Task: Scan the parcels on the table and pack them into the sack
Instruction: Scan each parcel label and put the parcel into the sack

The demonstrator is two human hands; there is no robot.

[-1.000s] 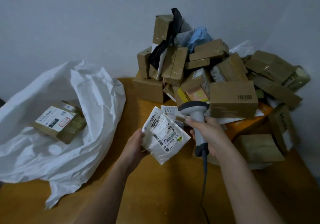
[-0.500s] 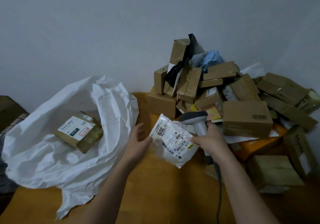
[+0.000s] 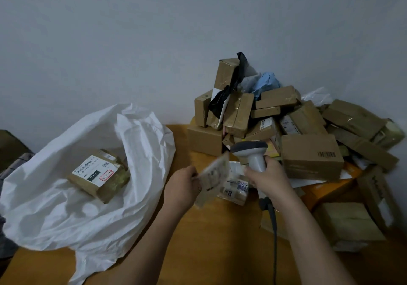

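My left hand (image 3: 182, 186) grips a small white mailer parcel (image 3: 212, 175), blurred by motion, just above the wooden table (image 3: 220, 240). My right hand (image 3: 269, 179) holds a grey barcode scanner (image 3: 251, 153) upright to the right of the parcel, its cable trailing down. The open white sack (image 3: 88, 196) lies at the left with one labelled brown box (image 3: 99, 175) inside. A pile of brown cardboard parcels (image 3: 286, 126) fills the table's right rear corner. Another white labelled parcel (image 3: 236, 185) lies on the table between my hands.
A grey wall stands behind the table and on the right. More boxes (image 3: 348, 225) sit at the right front, beside an orange flat parcel (image 3: 326, 190). Dark objects (image 3: 11, 152) are at the far left, off the table.
The white mailer has passed fully into my left hand and swings leftward, away from the scanner. My right hand has let go of the mailer and keeps only the scanner.
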